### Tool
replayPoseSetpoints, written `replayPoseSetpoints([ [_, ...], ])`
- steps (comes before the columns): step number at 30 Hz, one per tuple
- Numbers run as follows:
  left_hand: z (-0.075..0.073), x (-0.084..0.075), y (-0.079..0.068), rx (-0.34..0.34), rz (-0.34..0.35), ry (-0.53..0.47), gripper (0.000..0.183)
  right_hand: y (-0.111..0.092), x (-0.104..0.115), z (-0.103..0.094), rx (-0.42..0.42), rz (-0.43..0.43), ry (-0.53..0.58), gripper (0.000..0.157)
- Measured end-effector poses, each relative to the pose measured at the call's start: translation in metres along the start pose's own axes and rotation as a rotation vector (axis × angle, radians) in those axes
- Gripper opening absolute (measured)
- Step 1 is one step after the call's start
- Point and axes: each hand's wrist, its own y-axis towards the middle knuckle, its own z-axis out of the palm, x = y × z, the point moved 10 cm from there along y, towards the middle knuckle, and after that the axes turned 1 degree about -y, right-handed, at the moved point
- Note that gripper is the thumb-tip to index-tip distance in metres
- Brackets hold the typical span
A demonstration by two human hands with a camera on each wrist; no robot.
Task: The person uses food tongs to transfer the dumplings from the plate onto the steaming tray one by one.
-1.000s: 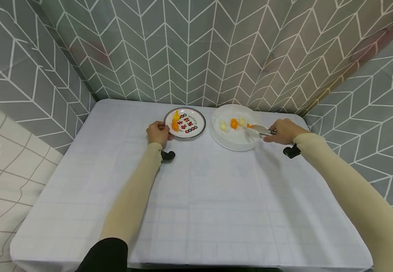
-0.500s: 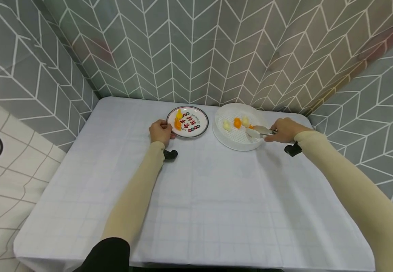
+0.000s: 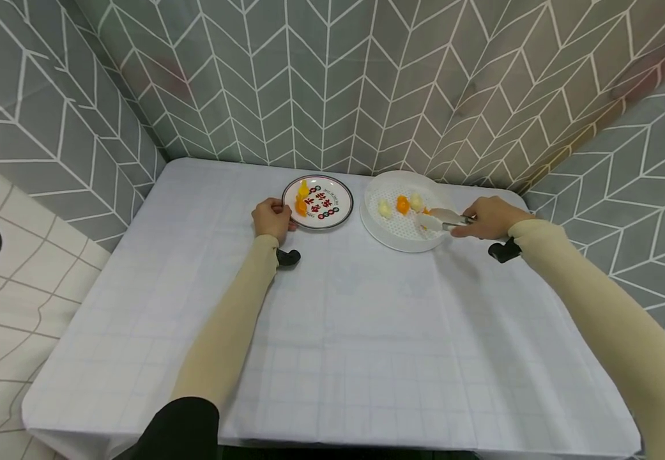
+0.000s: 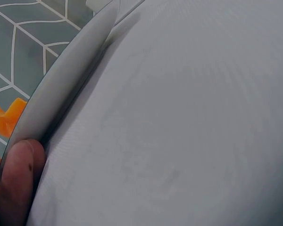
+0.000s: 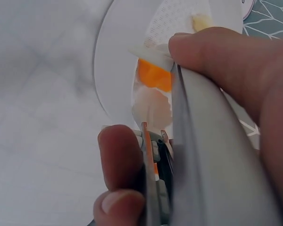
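My left hand point(image 3: 271, 219) pinches the near left rim of a round white plate point(image 3: 340, 198) with a dark edge and red print. Several orange and yellow pieces point(image 3: 301, 201) lie on the plate's left side. In the left wrist view, fingers point(image 4: 20, 174) hold the plate's edge point(image 4: 61, 80), and an orange piece point(image 4: 9, 117) shows beyond it. My right hand point(image 3: 490, 217) grips a pair of tongs point(image 3: 446, 218), its blades spread apart over a round white perforated tray point(image 3: 378, 237). An orange piece point(image 5: 153, 76) is seen between the tong blades in the right wrist view.
Inside the tray sit two pale yellow pieces point(image 3: 384, 208) and another orange piece point(image 3: 402, 204). The white-clothed table point(image 3: 343, 332) meets a grey patterned wall point(image 3: 309, 83) just behind the plate and tray. Side walls stand left and right.
The tongs stay over the tray's right part, their blades somewhat shifted. The left hand keeps its hold on the plate. The whole view has shifted slightly.
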Motion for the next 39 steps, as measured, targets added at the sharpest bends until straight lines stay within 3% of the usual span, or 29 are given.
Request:
replayPoseSetpoints([
  [14,-0.001,-0.009,0.001,0.000,0.021,-0.001,0.029,-0.015,-0.006,-0.025,-0.072,-0.021,0.047,0.074],
  [21,-0.002,-0.012,0.004,-0.007,0.032,0.005,0.029,-0.024,0.012,-0.059,-0.259,-0.017,0.120,0.083],
  [25,-0.001,-0.011,0.002,0.006,0.019,0.007,0.030,-0.024,0.030,-0.065,-0.337,-0.010,0.164,0.089],
  [30,0.000,-0.007,-0.004,0.013,-0.002,0.002,0.032,-0.013,0.061,-0.058,-0.385,-0.045,0.238,0.086],
  [39,0.000,-0.003,-0.007,0.011,-0.001,0.019,0.031,0.016,0.133,-0.033,-0.442,-0.198,0.284,0.071],
])
